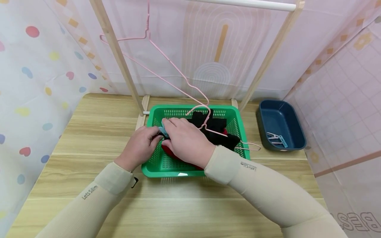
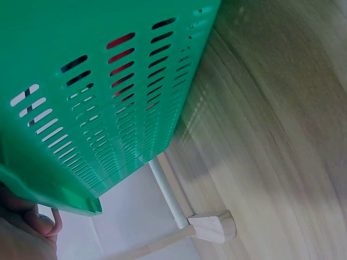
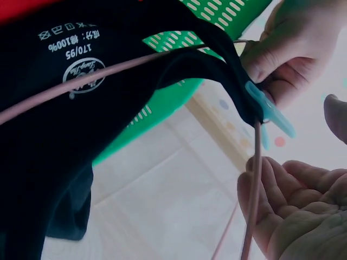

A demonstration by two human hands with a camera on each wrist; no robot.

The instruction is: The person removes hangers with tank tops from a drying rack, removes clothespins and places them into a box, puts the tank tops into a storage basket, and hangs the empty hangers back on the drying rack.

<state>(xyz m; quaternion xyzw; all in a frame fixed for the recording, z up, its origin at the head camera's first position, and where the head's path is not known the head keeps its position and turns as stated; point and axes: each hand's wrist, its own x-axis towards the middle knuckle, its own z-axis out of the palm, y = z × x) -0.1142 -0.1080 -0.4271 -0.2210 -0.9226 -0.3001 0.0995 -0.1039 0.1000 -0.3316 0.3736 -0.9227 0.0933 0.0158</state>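
Observation:
A black tank top [image 3: 124, 97] with white printing on its neck hangs on a pink wire hanger [image 3: 59, 95]. My left hand [image 1: 141, 145] pinches its strap near one end of the hanger. A light-blue clothespin [image 3: 271, 111] is clipped on the strap there, beside my left thumb. In the right wrist view my right hand [image 3: 303, 211] lies with loosely bent fingers and thumb apart, fingertips right at the hanger wire and below the clothespin. Both hands are over the green basket [image 1: 242, 132], and a red cloth [image 1: 168, 150] shows under my right hand.
A second pink hanger [image 1: 169, 61] hangs from the rack's white bar [image 1: 253, 4]. Wooden posts [image 1: 119, 56] stand behind the basket. On the right, a dark blue bin [image 1: 278, 115] has a few clothespins [image 1: 278, 140] inside. Wood-grain table [image 1: 178, 205] lies underneath.

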